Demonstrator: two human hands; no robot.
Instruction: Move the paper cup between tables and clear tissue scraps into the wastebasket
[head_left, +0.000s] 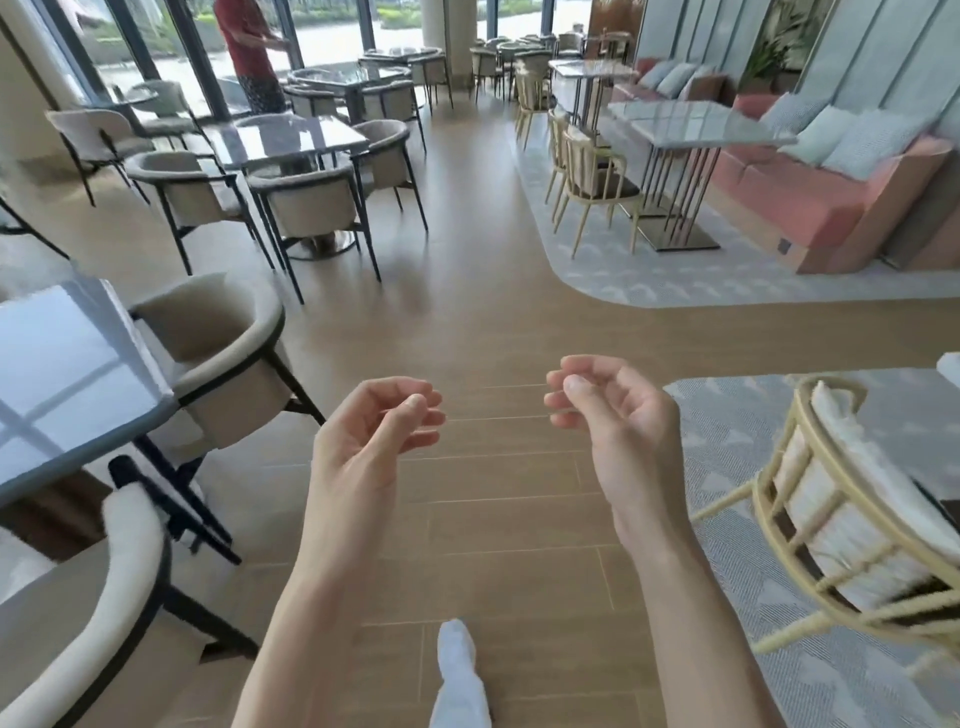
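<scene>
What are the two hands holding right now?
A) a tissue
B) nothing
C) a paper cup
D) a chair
B: the left hand and the right hand hover over the wooden floor with fingers loosely curled, and nothing shows in either one.

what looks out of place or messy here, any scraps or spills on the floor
Nothing stands out. The wooden floor shows no scraps or spills, and the chairs sit tucked at their tables. Both hands, left and right, hang loosely curled and hold nothing. No cup, tissue or wastebasket is in view.
</scene>
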